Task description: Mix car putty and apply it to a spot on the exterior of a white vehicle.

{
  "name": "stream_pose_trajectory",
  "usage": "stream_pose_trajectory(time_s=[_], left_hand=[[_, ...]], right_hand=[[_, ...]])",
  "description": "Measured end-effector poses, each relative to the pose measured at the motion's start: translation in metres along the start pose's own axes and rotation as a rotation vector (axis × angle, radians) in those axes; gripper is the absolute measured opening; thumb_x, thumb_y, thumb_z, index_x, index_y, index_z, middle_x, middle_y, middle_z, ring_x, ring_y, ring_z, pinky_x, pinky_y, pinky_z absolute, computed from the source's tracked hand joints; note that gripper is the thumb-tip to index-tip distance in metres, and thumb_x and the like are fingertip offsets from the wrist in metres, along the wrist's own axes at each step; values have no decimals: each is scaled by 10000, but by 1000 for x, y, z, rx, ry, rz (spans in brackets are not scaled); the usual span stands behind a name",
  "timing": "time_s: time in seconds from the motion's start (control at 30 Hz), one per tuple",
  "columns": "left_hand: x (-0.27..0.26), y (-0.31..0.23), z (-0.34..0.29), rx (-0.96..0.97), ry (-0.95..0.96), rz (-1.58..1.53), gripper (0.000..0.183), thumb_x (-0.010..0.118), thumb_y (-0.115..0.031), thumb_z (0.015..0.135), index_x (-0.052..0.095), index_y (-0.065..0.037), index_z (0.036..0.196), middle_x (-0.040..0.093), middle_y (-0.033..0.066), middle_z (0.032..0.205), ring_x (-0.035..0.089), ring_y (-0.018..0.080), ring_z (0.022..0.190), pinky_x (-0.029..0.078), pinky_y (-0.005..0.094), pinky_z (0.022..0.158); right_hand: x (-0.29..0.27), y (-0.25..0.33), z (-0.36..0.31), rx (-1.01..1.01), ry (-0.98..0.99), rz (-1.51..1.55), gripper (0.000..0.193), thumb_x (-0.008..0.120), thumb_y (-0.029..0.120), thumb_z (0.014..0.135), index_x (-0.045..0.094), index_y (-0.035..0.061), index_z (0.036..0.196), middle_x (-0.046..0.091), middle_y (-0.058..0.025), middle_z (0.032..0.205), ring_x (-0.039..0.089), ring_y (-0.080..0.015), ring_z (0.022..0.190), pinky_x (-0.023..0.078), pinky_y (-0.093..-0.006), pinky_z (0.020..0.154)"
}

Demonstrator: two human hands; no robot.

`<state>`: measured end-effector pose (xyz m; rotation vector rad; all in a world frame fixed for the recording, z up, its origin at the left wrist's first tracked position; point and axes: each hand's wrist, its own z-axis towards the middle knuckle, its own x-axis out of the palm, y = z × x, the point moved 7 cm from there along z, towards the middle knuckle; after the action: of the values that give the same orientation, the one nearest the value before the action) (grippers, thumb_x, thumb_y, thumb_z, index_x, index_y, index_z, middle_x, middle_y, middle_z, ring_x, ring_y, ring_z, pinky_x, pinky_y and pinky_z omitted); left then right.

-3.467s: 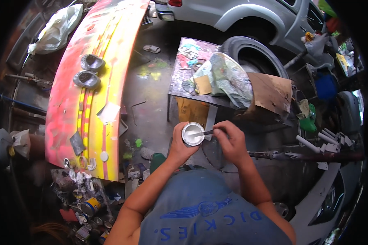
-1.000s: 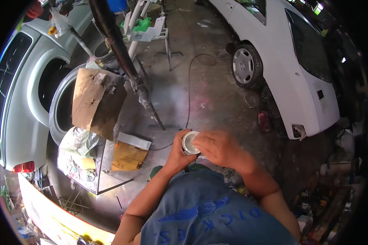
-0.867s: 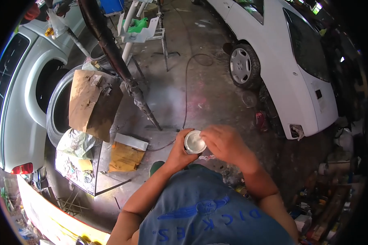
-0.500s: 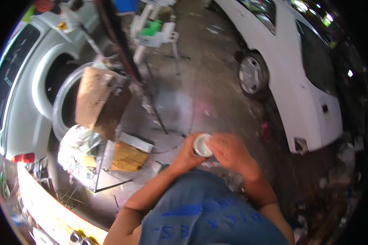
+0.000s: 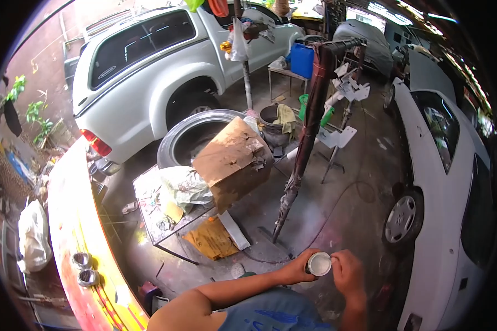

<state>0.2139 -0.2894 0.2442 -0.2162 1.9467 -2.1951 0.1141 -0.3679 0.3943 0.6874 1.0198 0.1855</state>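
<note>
My left hand (image 5: 298,268) is wrapped round the side of a small round open can (image 5: 320,264) with whitish contents, held in front of my body. At the can's right rim is my right hand (image 5: 348,272), its fingers pinched together. Whatever they hold, if anything, is too small to make out. Both forearms come up from the lower edge, beside my blue-grey shirt (image 5: 276,311).
A dark post stand (image 5: 301,160) rises ahead. To its left a low table carries plastic sheeting (image 5: 185,185) near a torn cardboard box (image 5: 232,151) and a tyre (image 5: 174,138). A white pickup (image 5: 132,105) stands far left, a white car (image 5: 439,220) right, and a yellow-red panel (image 5: 85,231) near left.
The view has swung to the left and up, so the pickup, box and post now sit farther right. My left hand keeps hold of the can; my right hand, blurred before, stays at its rim.
</note>
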Motion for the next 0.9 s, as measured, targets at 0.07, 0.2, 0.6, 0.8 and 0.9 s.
stream_pose_trajectory(time_s=[0.07,0.2,0.6,0.8,0.9], left_hand=[[-5,1,2,-16,-29,30,848,813,-97,729,364,-46,1446,457,154,1359,446,276,1319,375,375,1106],[-7,-2,-1,8,-78,42,826,818,-116,738,381,-47,1436,477,150,1336,469,276,1295,376,377,1100],[22,-3,18,-38,-18,-19,772,808,-55,740,415,-37,1404,513,136,1303,506,228,1260,424,353,1053],[71,3,52,-87,163,-99,811,815,-39,719,392,-46,1410,517,120,1297,514,209,1237,426,351,1050],[97,3,75,-17,247,9,813,814,-30,715,389,-43,1409,520,114,1290,519,206,1229,426,350,1053]], right_hand=[[6,15,2,-134,33,62,82,624,60,898,632,24,971,646,-164,886,639,-369,775,507,-421,682],[6,5,3,-128,98,98,78,626,69,906,627,19,966,637,-162,866,636,-369,763,508,-423,683],[-32,-12,-16,8,-94,-17,77,624,55,920,652,20,983,663,-154,915,661,-361,809,519,-419,702],[-60,-56,-49,182,-88,-59,127,638,58,893,644,37,1019,666,-160,958,652,-371,860,511,-444,710],[-85,-56,-57,108,-225,-94,78,651,63,908,646,24,975,658,-153,894,651,-363,791,512,-419,677]])
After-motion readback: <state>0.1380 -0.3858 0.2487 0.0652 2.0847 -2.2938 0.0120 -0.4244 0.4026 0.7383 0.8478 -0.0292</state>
